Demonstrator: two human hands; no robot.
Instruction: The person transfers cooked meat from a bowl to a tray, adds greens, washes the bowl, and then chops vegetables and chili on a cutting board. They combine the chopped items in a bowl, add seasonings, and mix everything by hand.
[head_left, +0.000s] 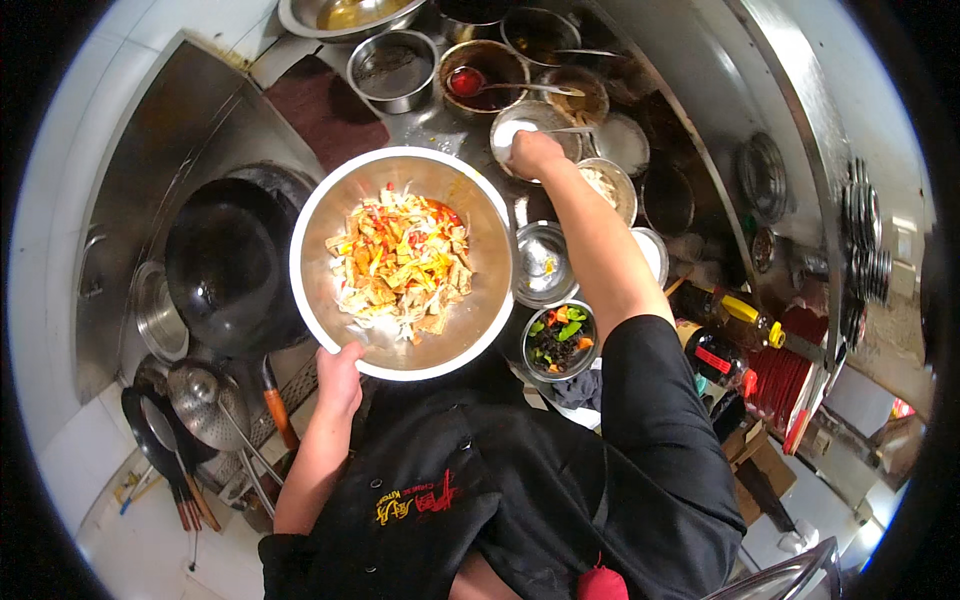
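Observation:
My left hand (341, 379) grips the near left rim of a large stainless steel mixing bowl (405, 364). Inside it lie brown sliced pieces, white shreds, yellow and red bits and some red oil (401, 266). My right hand (534, 154) reaches over a metal bowl of white granular seasoning (512, 133), its fingers bunched together at the bowl. A spoon handle (570, 130) shows just beyond the fingers. Whether the fingers pinch the spoon or some seasoning cannot be told. Near my right forearm is a bowl of pale shreds (602, 185).
At left sits a black wok (225, 270), with strainers (206, 405) below it. Several seasoning bowls stand at the back, one with a ladle (466, 81) of red oil. A bowl of black fungus and peppers (562, 339) is near my body. Bottles (739, 319) stand at right.

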